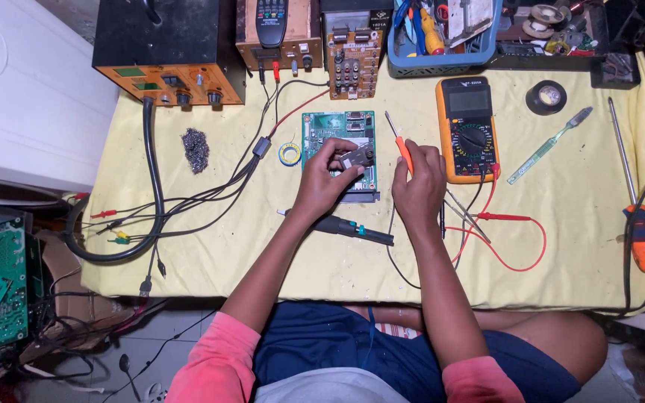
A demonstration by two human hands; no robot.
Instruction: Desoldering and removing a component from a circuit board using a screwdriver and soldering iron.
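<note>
A green circuit board [337, 142] is lain flat on the yellow cloth [263, 254]. A small grey part [357, 157] is pinched against it by the left hand [325, 181], seemingly for steadiness. An orange screwdriver [400, 146] is gripped by the right hand [417, 186], tip raised, beside the multimeter [466, 128].
</note>
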